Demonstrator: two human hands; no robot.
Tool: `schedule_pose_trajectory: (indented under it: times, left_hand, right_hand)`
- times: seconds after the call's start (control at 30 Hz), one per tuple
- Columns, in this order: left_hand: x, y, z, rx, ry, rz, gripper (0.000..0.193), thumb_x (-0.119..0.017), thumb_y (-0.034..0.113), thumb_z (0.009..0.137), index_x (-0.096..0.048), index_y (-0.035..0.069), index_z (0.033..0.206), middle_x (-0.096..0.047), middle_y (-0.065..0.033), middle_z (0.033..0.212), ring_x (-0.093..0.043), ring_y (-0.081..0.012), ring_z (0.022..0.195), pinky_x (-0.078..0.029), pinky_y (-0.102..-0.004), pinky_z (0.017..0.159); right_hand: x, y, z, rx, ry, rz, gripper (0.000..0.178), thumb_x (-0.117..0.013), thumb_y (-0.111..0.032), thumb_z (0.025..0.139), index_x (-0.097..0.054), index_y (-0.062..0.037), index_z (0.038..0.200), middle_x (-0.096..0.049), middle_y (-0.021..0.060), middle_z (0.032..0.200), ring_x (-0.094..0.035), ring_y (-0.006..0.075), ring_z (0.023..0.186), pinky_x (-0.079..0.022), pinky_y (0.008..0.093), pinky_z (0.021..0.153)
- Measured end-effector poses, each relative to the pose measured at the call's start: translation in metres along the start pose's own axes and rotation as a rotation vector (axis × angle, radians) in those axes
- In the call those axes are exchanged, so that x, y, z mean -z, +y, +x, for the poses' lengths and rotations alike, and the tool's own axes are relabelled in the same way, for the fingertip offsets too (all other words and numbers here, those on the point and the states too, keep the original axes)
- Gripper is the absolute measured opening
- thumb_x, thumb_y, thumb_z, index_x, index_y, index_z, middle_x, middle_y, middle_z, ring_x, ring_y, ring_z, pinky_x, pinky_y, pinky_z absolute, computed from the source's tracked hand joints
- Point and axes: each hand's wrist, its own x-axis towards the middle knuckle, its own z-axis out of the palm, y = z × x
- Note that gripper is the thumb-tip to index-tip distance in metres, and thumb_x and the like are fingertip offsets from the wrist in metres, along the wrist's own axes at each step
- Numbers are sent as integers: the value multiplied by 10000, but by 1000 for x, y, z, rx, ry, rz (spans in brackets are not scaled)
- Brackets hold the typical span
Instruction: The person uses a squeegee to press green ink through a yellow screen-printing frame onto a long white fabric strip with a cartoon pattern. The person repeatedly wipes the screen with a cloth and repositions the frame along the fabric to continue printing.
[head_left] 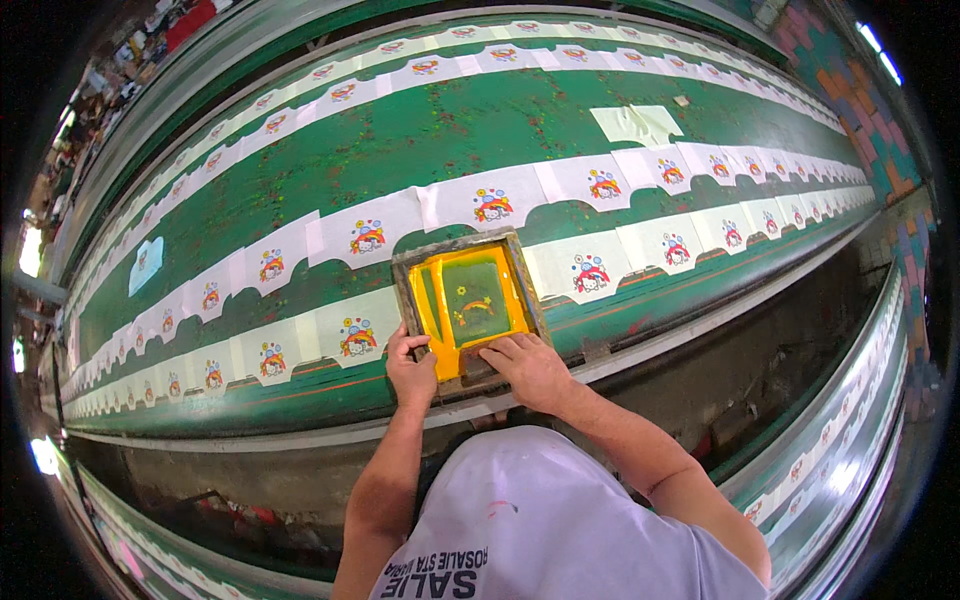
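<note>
Long green table (420, 130) with rows of white printed pieces (480, 200), screen frame (470, 300) flat on near row, left hand (410, 370) gripping its near edge, right hand (530, 368) fingers spread pressing down; keep frame square, pressure even

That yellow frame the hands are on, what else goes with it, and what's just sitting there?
In use:
- printing screen frame, yellow inside
- left hand and right hand, both resting on its near edge
- white cloth pieces with colourful prints, in rows
- long green table

Just lying about:
- loose blank pale sheet, farther up the table
- light blue piece, far left
</note>
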Motion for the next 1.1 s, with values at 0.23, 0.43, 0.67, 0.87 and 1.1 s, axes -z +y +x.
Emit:
schedule_pose_trajectory:
  times: [0.23, 0.43, 0.67, 0.87, 1.1]
  left_hand:
    - [-8, -4, -4, -95, 52, 84, 304, -755, -102, 768, -788, 57, 1024, -653, -290, 1471, -589, -454, 1459, -464, -498, 1220]
    - [-9, -3, -3, -153, 69, 60, 321, -748, -101, 760, -793, 65, 1032, -635, -301, 1506, -587, -456, 1453, -448, -496, 1235]
    - [-10, 3, -4, -113, 54, 18, 306, -729, -92, 772, -791, 74, 1022, -617, -300, 1528, -572, -455, 1446, -426, -510, 1238]
    - [-12, 7, -6, -153, 58, 18, 314, -730, -93, 767, -786, 78, 1024, -607, -293, 1535, -563, -457, 1440, -428, -525, 1222]
    - [-12, 8, -15, -159, 68, 34, 316, -740, -89, 769, -783, 84, 1029, -613, -284, 1512, -557, -461, 1436, -421, -529, 1220]
  right_hand:
    - [-9, 26, 34, -48, 10, 22, 548, -759, -102, 871, -725, -98, 1419, -707, 139, 1362, -658, 373, 1324, -515, 508, 1164]
    - [-3, 66, 106, -58, 0, -79, 571, -757, -18, 814, -724, -95, 1379, -723, 158, 1322, -668, 396, 1285, -537, 515, 1123]
    - [1, 81, 143, -79, 67, -32, 576, -705, 54, 806, -727, -112, 1357, -718, 147, 1311, -660, 409, 1264, -539, 507, 1112]
    - [-7, 55, 100, -29, 7, -135, 544, -714, 21, 814, -733, -106, 1343, -722, 126, 1300, -656, 392, 1214, -522, 516, 1092]
    - [-10, 1, 27, 20, 1, -40, 533, -758, -8, 804, -730, -78, 1332, -724, 112, 1304, -660, 375, 1218, -516, 517, 1065]
